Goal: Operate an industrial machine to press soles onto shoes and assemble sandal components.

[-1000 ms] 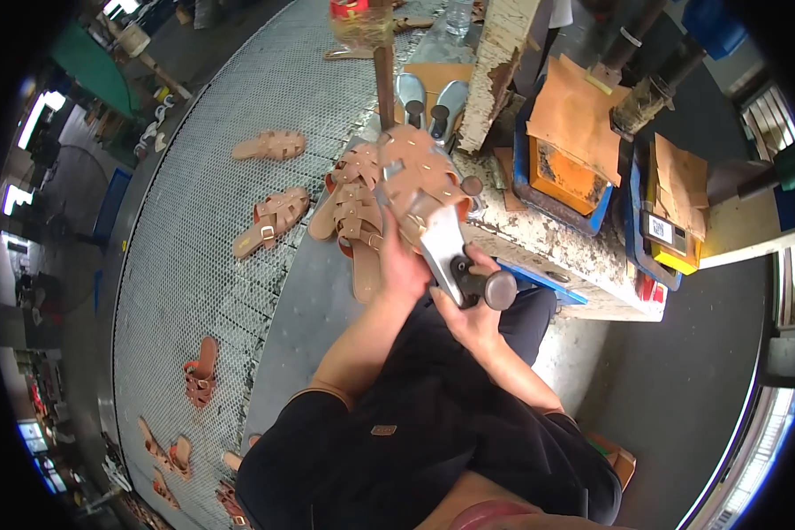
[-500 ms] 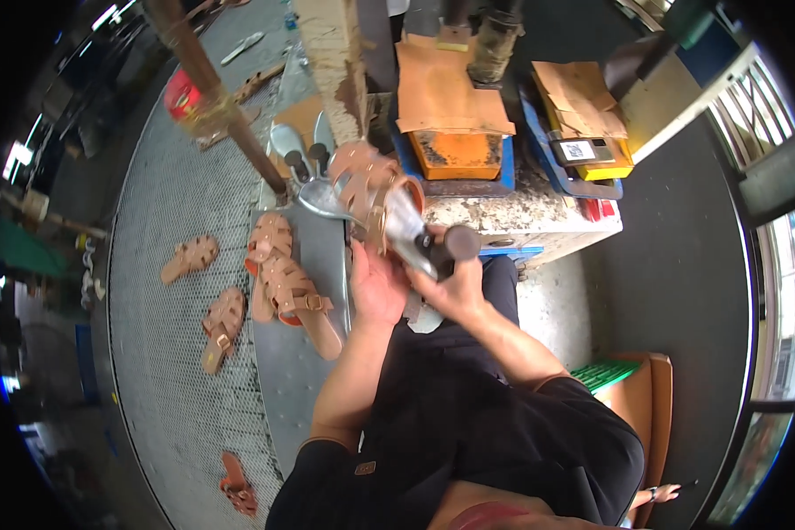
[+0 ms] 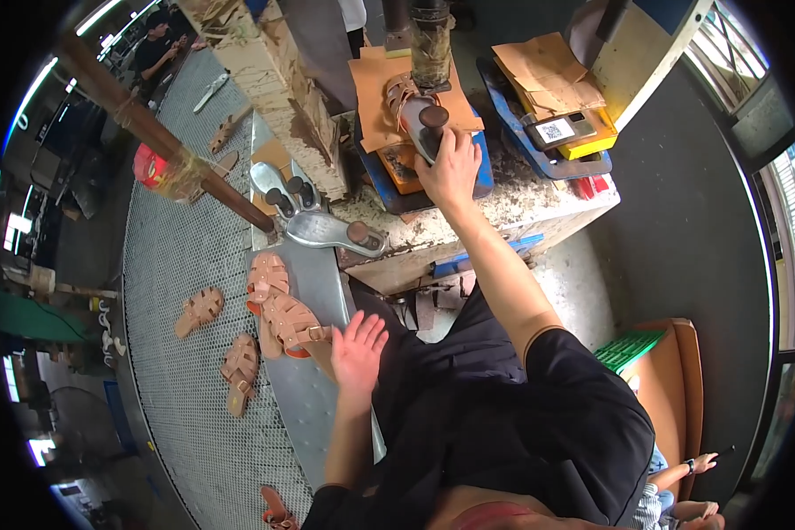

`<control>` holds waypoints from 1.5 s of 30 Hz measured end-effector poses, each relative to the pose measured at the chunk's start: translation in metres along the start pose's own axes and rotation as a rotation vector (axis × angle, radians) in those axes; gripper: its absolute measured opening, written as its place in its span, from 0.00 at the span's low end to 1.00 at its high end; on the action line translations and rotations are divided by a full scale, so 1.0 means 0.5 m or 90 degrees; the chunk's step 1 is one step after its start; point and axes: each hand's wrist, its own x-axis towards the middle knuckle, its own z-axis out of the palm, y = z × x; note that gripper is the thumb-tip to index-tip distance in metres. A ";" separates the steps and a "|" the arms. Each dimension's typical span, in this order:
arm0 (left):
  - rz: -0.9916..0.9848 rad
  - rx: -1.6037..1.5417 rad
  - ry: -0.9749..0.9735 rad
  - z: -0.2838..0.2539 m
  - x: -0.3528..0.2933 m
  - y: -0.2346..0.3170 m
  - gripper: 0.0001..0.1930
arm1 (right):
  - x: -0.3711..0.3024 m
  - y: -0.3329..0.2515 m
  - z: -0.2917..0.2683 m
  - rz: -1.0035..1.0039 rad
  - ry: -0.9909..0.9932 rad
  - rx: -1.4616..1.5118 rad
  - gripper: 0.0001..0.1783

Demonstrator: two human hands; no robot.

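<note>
My right hand [image 3: 451, 166] reaches up to the workbench and grips a grey metal shoe last [image 3: 418, 126] with a black knob on top. A tan strappy sandal [image 3: 401, 92] sits on that last, over a sheet of brown cardboard [image 3: 373, 104]. My left hand [image 3: 358, 349] is low, fingers spread and holding nothing. It lies beside a tan sandal [image 3: 290, 323] on the grey metal sheet [image 3: 314, 402]; whether it touches the sandal I cannot tell. Another tan sandal [image 3: 265, 278] lies just beyond.
Bare metal lasts [image 3: 331, 231] lie at the bench's left edge by a paint-caked post [image 3: 278, 88]. More sandals [image 3: 200, 310] rest on the mesh conveyor [image 3: 177, 256]. A phone [image 3: 560, 131] lies on a yellow box. A green crate [image 3: 625, 350] and wooden seat stand right.
Both hands held the last with the sandal close in front of me. Now my right hand has carried it up onto the bench, and my left hand has let go and dropped beside the sandals.
</note>
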 end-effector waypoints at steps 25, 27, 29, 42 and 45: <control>0.402 0.490 0.384 -0.165 -0.111 0.221 0.24 | -0.310 0.003 -0.169 -0.095 -0.172 0.197 0.34; 0.519 0.716 0.512 -0.303 -0.130 0.305 0.25 | -0.398 -0.003 -0.195 -0.082 -0.242 0.237 0.30; 0.578 0.812 0.553 -0.419 -0.157 0.377 0.26 | -0.462 0.004 -0.219 -0.066 -0.306 0.282 0.28; 0.112 1.066 0.337 -0.560 -0.271 0.508 0.42 | -0.620 -0.057 -0.269 0.025 -0.504 0.311 0.21; 0.039 1.130 0.424 -0.603 -0.300 0.582 0.53 | -0.668 -0.103 -0.279 0.030 -0.516 0.300 0.19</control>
